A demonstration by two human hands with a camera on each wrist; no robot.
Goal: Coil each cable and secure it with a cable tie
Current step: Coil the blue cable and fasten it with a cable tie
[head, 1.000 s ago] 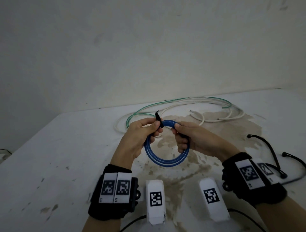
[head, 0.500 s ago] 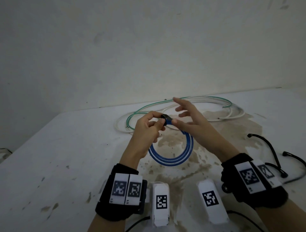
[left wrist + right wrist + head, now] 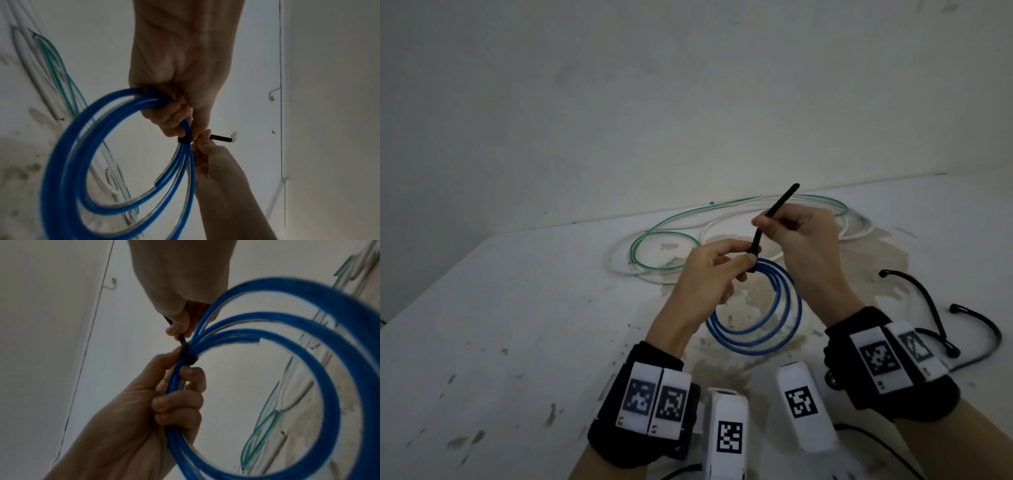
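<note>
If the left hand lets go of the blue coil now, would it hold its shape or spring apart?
Probably springy: the blue coil fans into separate loops below the black tie. The tie already cinches one spot, so it likely stays bundled there. Hanging round from the left hand, it looks fairly stiff.

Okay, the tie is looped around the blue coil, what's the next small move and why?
Probably keep pulling the tail away with the right hand while the left hand holds the blue coil. The black cable tie already wraps the strands, but the loops fan apart beyond it.
</note>
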